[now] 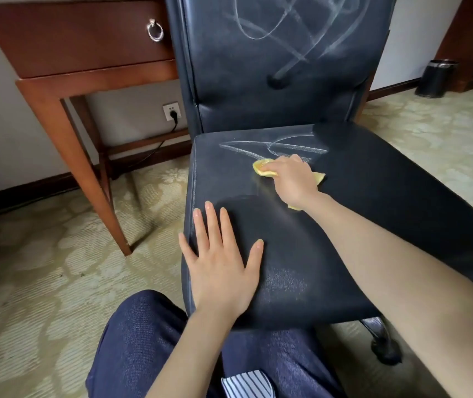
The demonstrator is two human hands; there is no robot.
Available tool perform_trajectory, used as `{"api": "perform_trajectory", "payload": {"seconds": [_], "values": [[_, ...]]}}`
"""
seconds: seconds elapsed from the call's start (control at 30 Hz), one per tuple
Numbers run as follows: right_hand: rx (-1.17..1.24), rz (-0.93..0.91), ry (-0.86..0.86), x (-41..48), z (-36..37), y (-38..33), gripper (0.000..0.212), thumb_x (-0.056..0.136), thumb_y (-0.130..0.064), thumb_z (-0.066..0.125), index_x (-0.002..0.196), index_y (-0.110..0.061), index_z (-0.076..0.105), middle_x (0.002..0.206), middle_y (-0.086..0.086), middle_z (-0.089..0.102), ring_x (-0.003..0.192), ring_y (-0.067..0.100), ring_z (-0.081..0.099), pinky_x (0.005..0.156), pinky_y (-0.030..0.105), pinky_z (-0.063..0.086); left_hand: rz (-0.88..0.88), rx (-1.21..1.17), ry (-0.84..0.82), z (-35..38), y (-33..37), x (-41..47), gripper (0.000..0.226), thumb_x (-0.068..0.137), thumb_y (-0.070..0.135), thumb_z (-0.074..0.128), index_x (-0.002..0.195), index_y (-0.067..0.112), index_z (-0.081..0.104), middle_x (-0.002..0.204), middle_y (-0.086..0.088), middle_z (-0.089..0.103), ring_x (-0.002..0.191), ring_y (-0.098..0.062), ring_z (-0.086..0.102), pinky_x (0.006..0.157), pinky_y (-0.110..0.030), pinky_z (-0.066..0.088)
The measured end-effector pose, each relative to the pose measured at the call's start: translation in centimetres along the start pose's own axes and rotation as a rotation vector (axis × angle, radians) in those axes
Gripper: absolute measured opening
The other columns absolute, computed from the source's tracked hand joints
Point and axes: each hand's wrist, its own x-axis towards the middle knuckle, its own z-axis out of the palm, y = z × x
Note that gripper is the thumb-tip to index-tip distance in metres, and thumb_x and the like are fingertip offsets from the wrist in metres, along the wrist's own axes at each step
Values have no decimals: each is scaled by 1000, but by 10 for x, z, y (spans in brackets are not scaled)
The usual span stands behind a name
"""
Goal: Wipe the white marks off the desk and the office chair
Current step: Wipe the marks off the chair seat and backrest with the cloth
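The right hand (292, 179) presses a bunched yellow cloth (262, 169) onto the office chair (373, 196) seat, just at 6 o'clock of the white marks (272, 146) — more scrawl the backrest. The left hand (221, 257) lies flat, fingers spread, holding nothing, on the seat's front-left corner — the desk (71, 41) stands at 10 o'clock.

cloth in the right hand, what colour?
Yellow cloth, bunched under the right hand; head view.

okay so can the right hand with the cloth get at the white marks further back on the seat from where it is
Probably yes. The right hand presses the yellow cloth on the chair seat, right beside the white marks, with nothing between them. The left hand rests flat near the seat's front, clear of the path.
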Motion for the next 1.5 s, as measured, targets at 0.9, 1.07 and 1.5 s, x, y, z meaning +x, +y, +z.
{"api": "perform_trajectory", "payload": {"seconds": [0.9,1.07,1.5], "values": [[241,-424,-108,-99,-48,23,33,86,7,61,109,-14,71,110,-3,66,95,18,55,87,11,32,111,-392,-62,-25,-55,-1,49,98,38,28,143,22,40,148,-3,39,128,-15,36,111,-25,18],[205,-318,-135,-42,-26,12,26,95,-11,54,116,-18,66,117,-3,63,103,14,50,90,13,26,134,-341,-80,-27,-43,-20,58,92,46,27,144,23,37,147,-3,41,114,-18,39,110,-35,24],[196,-226,-148,19,9,-39,32,94,-11,53,121,-24,64,129,-2,55,118,23,45,101,34,35,274,-480,-113,-20,-9,-63,60,90,52,23,142,27,37,144,0,46,105,-15,42,105,-31,31]]}}
